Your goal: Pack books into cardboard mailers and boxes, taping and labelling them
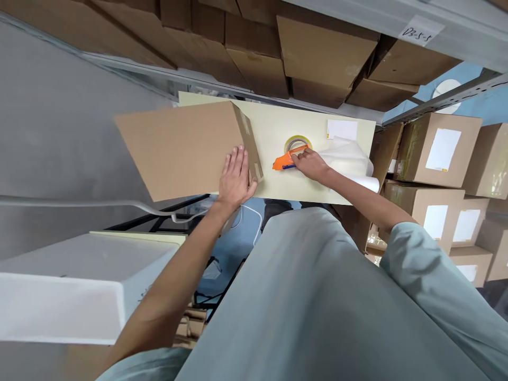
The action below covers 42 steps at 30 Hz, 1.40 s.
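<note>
A closed brown cardboard box (182,148) lies at the left on the cream-coloured table (273,119), reaching past its left end. My left hand (236,177) rests flat on top of the box near its right edge, fingers stretched out. My right hand (309,163) is closed around an orange tape dispenser (283,160), low over the middle of the table. A roll of tape (298,138) shows just behind the orange plastic; whether it is fitted in the dispenser I cannot tell. Something slim and blue (289,166) shows below the dispenser.
Translucent wrapping material (349,156) and a white paper (342,129) lie on the table's right side. A shelf packed with boxes (325,53) overhangs the back. Labelled cartons (432,206) are stacked at right. A white bin (79,286) stands at lower left.
</note>
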Available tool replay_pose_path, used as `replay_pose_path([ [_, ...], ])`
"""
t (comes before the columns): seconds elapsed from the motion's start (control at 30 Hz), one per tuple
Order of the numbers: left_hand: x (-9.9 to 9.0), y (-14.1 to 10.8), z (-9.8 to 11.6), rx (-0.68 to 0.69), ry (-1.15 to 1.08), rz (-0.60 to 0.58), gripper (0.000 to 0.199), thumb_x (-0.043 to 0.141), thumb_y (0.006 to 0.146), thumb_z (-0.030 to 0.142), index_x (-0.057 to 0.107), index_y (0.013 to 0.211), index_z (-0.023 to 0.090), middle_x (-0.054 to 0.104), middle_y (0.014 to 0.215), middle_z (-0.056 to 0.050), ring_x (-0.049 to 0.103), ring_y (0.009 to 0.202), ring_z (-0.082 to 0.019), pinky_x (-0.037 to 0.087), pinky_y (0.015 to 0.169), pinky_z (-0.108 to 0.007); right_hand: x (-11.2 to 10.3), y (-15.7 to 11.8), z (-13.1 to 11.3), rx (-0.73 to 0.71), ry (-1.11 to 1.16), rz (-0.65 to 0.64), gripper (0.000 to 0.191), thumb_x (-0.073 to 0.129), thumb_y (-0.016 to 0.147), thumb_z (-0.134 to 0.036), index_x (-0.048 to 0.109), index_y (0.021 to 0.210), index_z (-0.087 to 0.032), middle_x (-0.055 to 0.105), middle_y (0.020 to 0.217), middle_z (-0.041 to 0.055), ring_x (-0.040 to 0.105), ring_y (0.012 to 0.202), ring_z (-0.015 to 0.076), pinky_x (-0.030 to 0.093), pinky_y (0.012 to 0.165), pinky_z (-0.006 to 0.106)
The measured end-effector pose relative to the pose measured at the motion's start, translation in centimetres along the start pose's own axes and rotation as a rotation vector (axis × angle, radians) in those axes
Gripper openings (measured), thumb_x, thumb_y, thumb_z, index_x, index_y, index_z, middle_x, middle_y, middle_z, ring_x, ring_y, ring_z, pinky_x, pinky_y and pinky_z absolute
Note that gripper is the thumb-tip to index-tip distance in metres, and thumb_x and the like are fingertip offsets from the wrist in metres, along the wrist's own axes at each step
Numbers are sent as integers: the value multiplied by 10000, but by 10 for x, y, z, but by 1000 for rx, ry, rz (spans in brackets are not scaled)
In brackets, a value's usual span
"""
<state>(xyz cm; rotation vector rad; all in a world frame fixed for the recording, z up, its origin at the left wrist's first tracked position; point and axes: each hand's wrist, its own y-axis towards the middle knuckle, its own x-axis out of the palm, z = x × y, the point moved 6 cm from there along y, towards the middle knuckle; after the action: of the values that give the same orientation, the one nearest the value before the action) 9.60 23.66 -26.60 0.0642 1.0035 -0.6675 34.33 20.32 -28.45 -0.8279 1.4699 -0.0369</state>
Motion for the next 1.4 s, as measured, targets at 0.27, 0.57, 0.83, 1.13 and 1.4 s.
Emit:
replay_pose_path([
  [0.27,-4,10,11,-210,-37,182,931,576,969,363,282,1809,90,241,1899,-201,108,1800,-344,37,1465,-573,-9,26,-16,-55,3,-2,554,330,1041,-4,488,1566,80,813,1206,287,781,1123,340,439,1136,502],
  [0.57,1,61,4,-308,3,259,794,392,1137,395,215,1820,31,101,1909,-218,-69,1796,-306,-57,1450,-591,-7,13,-13,-35,53,1,577,365,1038,6,496,1594,97,810,1222,290,768,1118,331,454,1176,537],
  [0.83,-14,3,-26,-124,43,-28,725,409,1123,366,386,1784,69,282,1870,-213,96,1793,-311,35,1469,-567,-7,23,-91,-194,114,-22,573,369,1055,11,548,1598,40,825,1171,243,779,1054,295,474,1153,513],
  [1.13,-14,-39,-41,1,10,-207,683,356,1130,359,456,1762,120,389,1833,-202,228,1772,-315,104,1468,-579,7,-44,11,75,112,-140,438,429,1071,-44,653,1441,22,808,1228,284,754,1120,318,436,1178,481],
  [1.4,-34,51,-4,-65,-68,185,668,435,1150,462,468,1726,126,176,1902,-255,17,1802,-384,49,1429,-687,-1,-33,-7,238,56,-88,510,372,1079,-30,537,1548,83,809,1198,268,744,1030,290,414,1188,484],
])
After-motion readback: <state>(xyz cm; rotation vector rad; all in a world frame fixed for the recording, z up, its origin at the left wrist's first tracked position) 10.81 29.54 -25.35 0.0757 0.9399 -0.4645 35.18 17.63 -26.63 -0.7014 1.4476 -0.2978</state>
